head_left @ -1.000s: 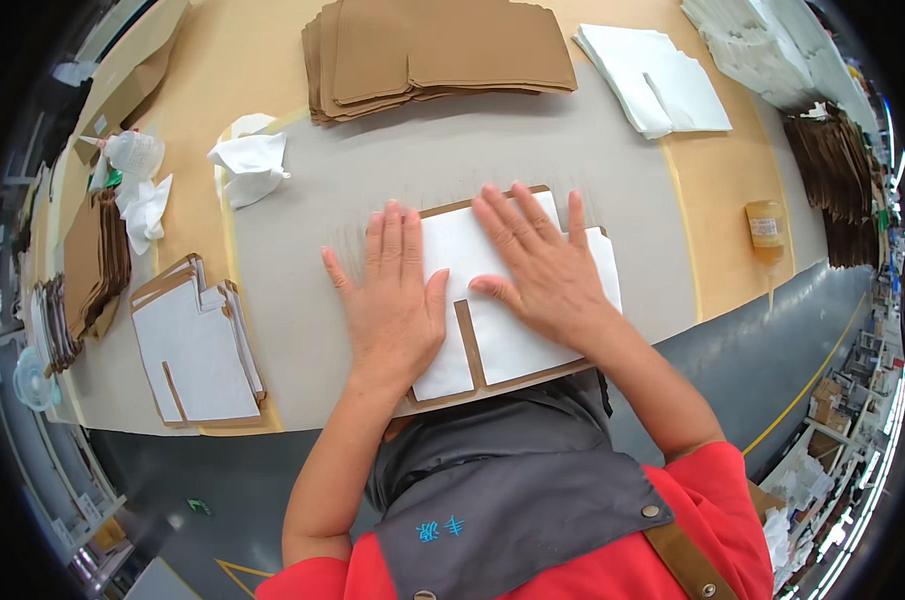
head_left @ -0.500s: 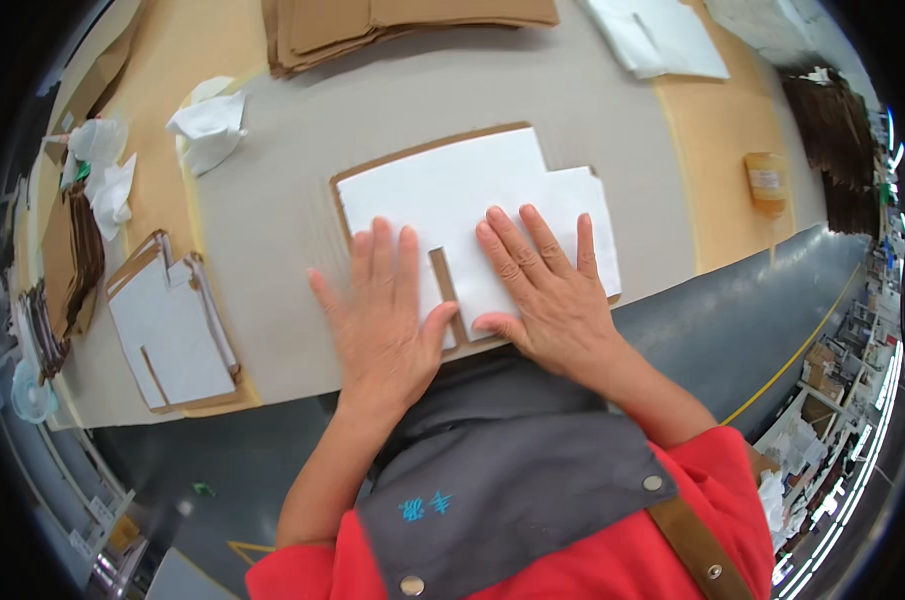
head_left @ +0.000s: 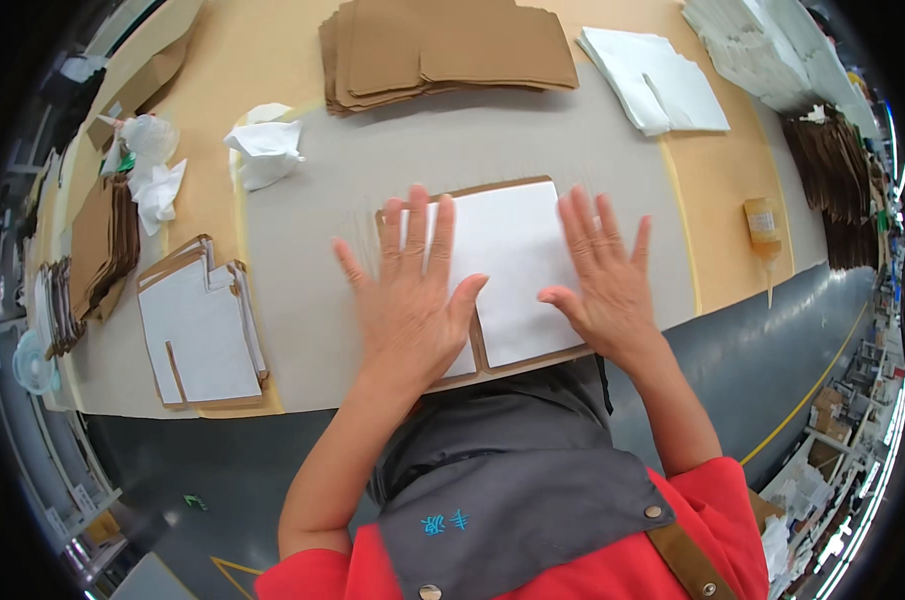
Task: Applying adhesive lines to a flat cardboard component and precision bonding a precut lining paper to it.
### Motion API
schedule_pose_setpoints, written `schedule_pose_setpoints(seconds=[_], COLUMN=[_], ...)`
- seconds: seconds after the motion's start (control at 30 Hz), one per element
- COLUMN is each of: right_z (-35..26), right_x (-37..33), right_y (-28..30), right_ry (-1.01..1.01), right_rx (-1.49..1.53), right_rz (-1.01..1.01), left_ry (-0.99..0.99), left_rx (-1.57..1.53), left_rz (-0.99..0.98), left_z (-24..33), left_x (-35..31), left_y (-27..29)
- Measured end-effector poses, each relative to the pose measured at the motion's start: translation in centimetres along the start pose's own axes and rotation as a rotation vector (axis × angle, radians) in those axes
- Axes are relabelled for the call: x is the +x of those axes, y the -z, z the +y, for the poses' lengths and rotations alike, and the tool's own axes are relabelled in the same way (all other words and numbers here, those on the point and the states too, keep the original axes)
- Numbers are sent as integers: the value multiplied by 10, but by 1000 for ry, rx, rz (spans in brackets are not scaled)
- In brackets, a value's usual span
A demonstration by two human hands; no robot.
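Observation:
In front of me at the table's near edge lies a white sheet [head_left: 518, 275] on a slightly larger brown piece [head_left: 503, 185], whose border shows along the far and near edges. A narrow slot in the white sheet shows brown near the front. My left hand [head_left: 413, 285] is spread flat over the sheet's left part, fingers pointing away from me. Over its right part my right hand [head_left: 608, 280] is spread too, thumb turned inward; it hides the notched right end. Neither hand grips anything.
A stack of brown pieces [head_left: 453, 50] lies at the back, white sheets [head_left: 653, 85] to its right. A pile of white-faced pieces [head_left: 201, 335] is at left, near a crumpled white cloth [head_left: 268, 152]. An amber bottle [head_left: 763, 222] lies by the table's right edge.
My hands have moved apart: the right has slid toward the sheet's right end, and the left has shifted slightly over its left part. The whole view has shifted too.

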State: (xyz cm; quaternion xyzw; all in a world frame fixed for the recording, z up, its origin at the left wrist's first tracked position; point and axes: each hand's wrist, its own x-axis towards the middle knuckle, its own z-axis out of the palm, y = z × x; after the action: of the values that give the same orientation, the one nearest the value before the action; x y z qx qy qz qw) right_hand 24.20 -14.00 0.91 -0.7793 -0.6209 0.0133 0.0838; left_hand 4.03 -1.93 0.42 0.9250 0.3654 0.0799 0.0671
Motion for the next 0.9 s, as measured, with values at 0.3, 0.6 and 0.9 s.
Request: schedule_pose_setpoints(seconds=[0.3,0.6,0.9], right_z=[-29,-72,-76], right_x=[36,109,123], right_y=[14,-36,-35], right_ry=[155,442,561], right_rx=[179,391,178], right_rz=[34,152,10], left_ry=[63,272,270], left_rx=[3,-283,-349], left_rz=[-42,215,229], left_z=[-36,-74,-76], left_x=[6,-9,-10], left_y=[-26,-21,-18])
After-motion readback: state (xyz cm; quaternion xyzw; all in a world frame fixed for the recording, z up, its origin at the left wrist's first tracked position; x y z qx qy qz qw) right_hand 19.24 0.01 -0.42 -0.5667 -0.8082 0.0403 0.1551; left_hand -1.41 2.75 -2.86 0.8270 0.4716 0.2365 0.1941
